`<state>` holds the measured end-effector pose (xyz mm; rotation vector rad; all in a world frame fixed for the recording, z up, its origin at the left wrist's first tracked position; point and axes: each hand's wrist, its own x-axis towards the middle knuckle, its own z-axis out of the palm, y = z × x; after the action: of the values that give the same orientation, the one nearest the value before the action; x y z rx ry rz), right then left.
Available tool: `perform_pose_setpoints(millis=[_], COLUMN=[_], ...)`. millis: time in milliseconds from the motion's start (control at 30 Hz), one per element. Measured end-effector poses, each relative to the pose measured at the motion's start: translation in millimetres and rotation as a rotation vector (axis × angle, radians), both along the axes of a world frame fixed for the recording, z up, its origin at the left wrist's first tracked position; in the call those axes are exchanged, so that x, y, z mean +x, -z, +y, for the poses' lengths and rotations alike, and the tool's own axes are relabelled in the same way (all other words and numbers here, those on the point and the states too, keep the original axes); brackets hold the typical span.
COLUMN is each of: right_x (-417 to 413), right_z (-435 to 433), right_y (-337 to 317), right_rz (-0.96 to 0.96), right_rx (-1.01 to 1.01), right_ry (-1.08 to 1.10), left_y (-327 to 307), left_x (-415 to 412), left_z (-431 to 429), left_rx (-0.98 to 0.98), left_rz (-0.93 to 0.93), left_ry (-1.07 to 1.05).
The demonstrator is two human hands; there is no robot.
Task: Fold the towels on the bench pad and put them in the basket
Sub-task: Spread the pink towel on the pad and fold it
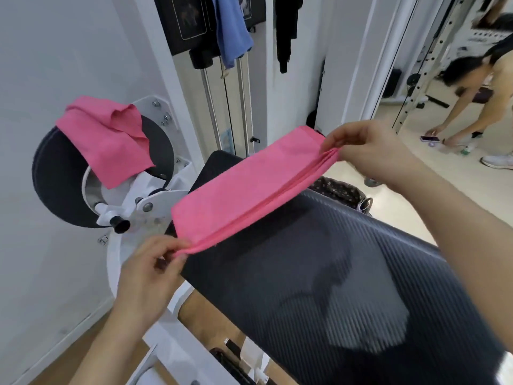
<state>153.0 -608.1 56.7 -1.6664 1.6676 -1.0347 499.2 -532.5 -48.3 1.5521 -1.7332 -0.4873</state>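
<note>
My left hand (pixel 150 270) pinches near end of folded pink towel (pixel 244 187), thumb and fingers curled on it. My right hand (pixel 369 145) pinches far end same way. Towel stretched long just above bench pad (pixel 333 273), over its far left corner. Second towel (pixel 105 140) lies crumpled on round pad (pixel 55 176), left of bench pad. Basket (pixel 341 191) sits behind bench pad, partly hidden.

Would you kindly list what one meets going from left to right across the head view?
First the loose pink towel draped on the round pad → left hand pinching one end → folded pink towel → right hand pinching the other end → another person bending down.
</note>
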Motion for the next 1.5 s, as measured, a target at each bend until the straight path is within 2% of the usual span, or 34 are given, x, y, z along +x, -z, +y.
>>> perform_pose_setpoints(millis=[133, 200, 433, 600, 700, 767, 867, 967, 1033, 1100, 1167, 1200, 1267, 1300, 1367, 1500], right_x=[-17, -25, -32, -46, -45, -41, -31, -10, 11, 35, 56, 62, 62, 56, 42, 29], right_z=[6, 12, 19, 18, 20, 24, 34, 46, 53, 59, 64, 65, 60, 55, 44, 35], right_y=[48, 64, 79, 81, 81, 85, 95, 104, 112, 117, 117, 119, 123, 124, 123, 121], right_rz=[0.334, 0.499, 0.761, 0.788, 0.729, 0.827, 0.990, 1.092, 0.985, 0.682, 0.217, -0.079, -0.622, -0.786, -0.946, -1.068], right_rx=[0.155, 0.164, -0.009, -0.064, -0.012, -0.031, -0.145, -0.327, -0.345, -0.131, 0.213, 0.389, 0.651, 0.691, 0.664, 0.535], right_ry=[-0.094, -0.185, -0.433, -0.543, -0.428, -0.329, -0.237, -0.120, -0.213, -0.395, -0.455, -0.420, -0.248, -0.175, -0.085, 0.014], left_y=[68, 90, 104, 104, 107, 111, 116, 120, 112, 106, 103, 104, 112, 118, 127, 128], left_x=[-30, -50, -93, -99, -97, -96, -96, -95, -97, -103, -117, -124, -136, -140, -141, -138], left_z=[56, 77, 104, 106, 107, 111, 118, 121, 116, 103, 84, 73, 59, 56, 54, 52], left_rx=[0.053, 0.120, 0.290, 0.270, 0.237, 0.240, 0.286, 0.424, 0.339, 0.130, 0.045, 0.056, 0.150, 0.184, 0.216, 0.253], left_rz=[-0.264, -0.287, -0.353, -0.409, -0.392, -0.423, -0.529, -0.424, -0.310, -0.272, -0.281, -0.298, -0.382, -0.425, -0.475, -0.509], left_ry=[0.198, 0.270, 0.312, 0.252, 0.285, 0.338, 0.412, 0.440, 0.374, 0.232, 0.156, 0.160, 0.210, 0.228, 0.234, 0.226])
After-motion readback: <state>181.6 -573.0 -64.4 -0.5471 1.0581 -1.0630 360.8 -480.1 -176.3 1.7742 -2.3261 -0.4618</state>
